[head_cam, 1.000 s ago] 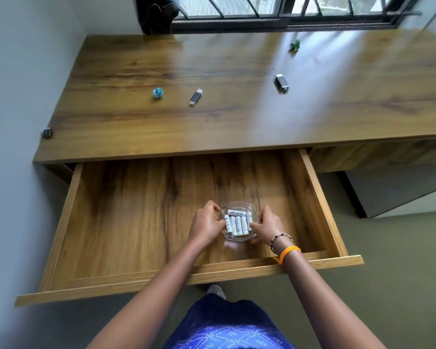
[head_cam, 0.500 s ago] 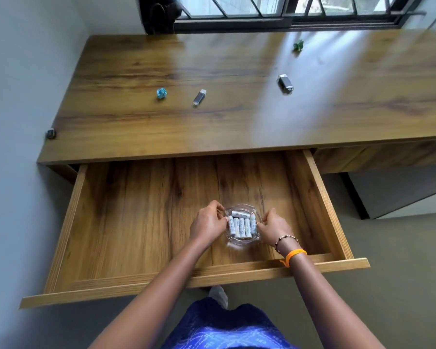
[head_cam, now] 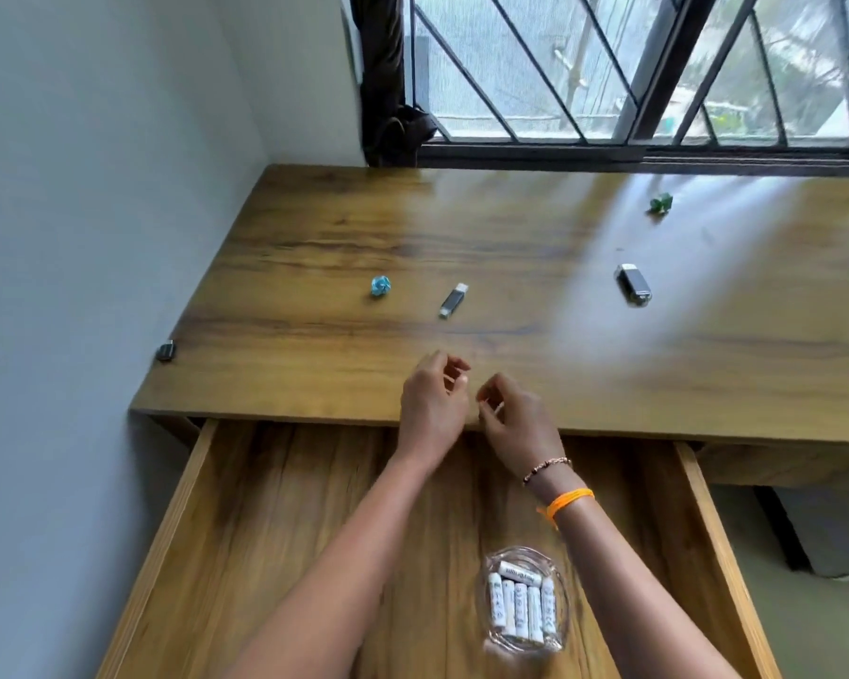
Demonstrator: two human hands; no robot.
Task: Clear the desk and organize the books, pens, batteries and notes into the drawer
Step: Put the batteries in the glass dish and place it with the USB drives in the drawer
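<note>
A clear glass dish [head_cam: 523,561] with several white batteries [head_cam: 520,602] sits on the floor of the open wooden drawer [head_cam: 275,531], near its front right. My left hand [head_cam: 430,409] and my right hand [head_cam: 515,419] hover side by side over the desk's front edge, fingers loosely curled, holding nothing. On the desk [head_cam: 510,335] lie a crumpled blue note [head_cam: 380,285], a crumpled green note [head_cam: 660,204], a slim USB stick [head_cam: 453,300] and a dark USB stick [head_cam: 633,283].
A small dark object [head_cam: 166,350] sits at the desk's left edge against the grey wall. A barred window [head_cam: 609,66] with a tied dark curtain [head_cam: 388,80] lies behind the desk. Grey floor shows at the lower right.
Both hands let go of the dish of batteries in the drawer and rose to the desk's front edge. The view tilted up towards the window.
</note>
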